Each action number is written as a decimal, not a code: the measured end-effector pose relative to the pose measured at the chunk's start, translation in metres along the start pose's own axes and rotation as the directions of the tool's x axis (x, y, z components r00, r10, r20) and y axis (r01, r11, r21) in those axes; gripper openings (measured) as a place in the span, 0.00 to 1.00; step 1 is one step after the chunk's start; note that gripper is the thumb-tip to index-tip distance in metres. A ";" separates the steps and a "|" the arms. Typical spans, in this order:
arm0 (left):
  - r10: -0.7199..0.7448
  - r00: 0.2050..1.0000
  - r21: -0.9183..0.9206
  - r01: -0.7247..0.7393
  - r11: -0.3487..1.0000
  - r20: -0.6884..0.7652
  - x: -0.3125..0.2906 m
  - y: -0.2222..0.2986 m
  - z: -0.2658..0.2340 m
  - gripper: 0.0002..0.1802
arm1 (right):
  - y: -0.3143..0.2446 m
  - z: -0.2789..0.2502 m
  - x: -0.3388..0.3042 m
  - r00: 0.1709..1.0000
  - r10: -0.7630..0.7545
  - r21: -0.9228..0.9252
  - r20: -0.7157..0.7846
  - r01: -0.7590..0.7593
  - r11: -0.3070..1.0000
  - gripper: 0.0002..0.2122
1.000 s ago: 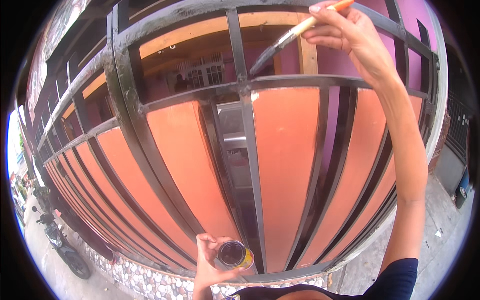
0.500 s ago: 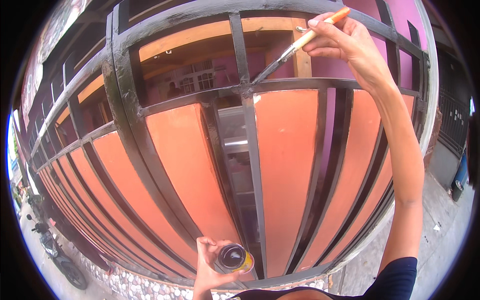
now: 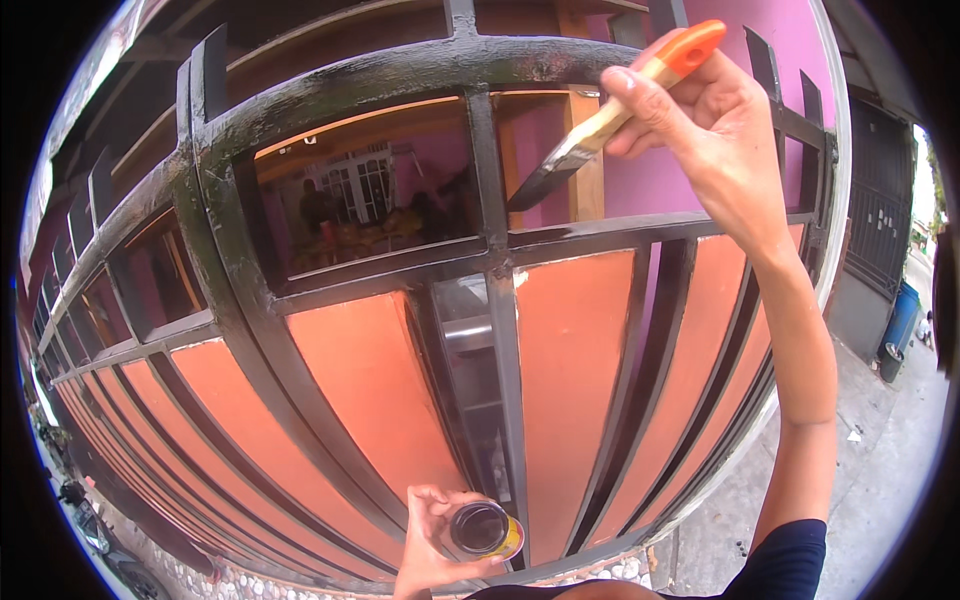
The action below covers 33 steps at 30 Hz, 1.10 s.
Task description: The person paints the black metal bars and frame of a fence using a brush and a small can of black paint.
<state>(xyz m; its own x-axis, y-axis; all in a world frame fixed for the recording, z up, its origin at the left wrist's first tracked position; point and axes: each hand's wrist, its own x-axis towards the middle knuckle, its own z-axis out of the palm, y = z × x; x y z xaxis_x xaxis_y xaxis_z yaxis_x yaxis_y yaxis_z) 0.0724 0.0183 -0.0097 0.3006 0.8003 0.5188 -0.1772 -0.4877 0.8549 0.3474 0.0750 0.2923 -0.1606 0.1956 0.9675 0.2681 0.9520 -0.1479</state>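
Observation:
My right hand (image 3: 705,130) is raised and closed round the pale wooden handle of a paintbrush (image 3: 618,115) with an orange end. The brush's dark, paint-covered bristles point down and left, their tip at the short upright bar (image 3: 489,170) of the gate's upper opening. Low in the view, my left hand (image 3: 432,535) grips a small paint can (image 3: 483,528) with a yellow side and dark paint inside. The gate (image 3: 380,265) has a dark frame, glossy in places, around orange panels (image 3: 575,370).
Through the bars a room with pink-purple walls and wooden framing shows. White pebbles (image 3: 628,570) line the gate's foot. On the right, a blue barrel (image 3: 900,318) stands by a dark metal gate (image 3: 875,200). At the lower left is a partly cut-off motorcycle (image 3: 95,530).
The brush tip has moved from the bar junction up along the short upright bar. My view has tilted upward, so the gate sits lower. The left hand still holds the can.

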 end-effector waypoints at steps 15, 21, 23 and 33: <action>-0.014 0.999 -0.282 0.026 0.959 0.047 0.006 0.004 0.000 0.46 | -0.001 -0.025 -0.018 0.995 0.066 -0.148 0.077 -0.055 0.988 0.07; -0.014 0.998 -0.448 0.043 0.893 0.069 0.013 -0.002 0.006 0.43 | -0.003 -0.030 -0.014 0.994 0.104 -0.264 -0.031 -0.108 0.958 0.09; 0.013 0.998 -0.463 0.015 0.886 0.056 0.015 0.002 0.010 0.43 | -0.003 -0.013 -0.013 0.993 0.111 -0.140 0.041 -0.105 0.985 0.10; 0.016 0.999 -0.300 -0.027 0.954 -0.040 0.017 0.001 0.011 0.51 | -0.006 -0.078 -0.024 0.997 0.071 -0.412 -0.039 -0.081 0.908 0.10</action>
<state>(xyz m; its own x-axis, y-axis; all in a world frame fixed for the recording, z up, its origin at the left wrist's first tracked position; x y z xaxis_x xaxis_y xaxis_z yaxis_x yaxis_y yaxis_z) 0.0874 0.0272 0.0001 0.2597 0.8060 0.5319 -0.4579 -0.3821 0.8027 0.4234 0.0460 0.2860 -0.1043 0.2532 0.9618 0.6477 0.7511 -0.1275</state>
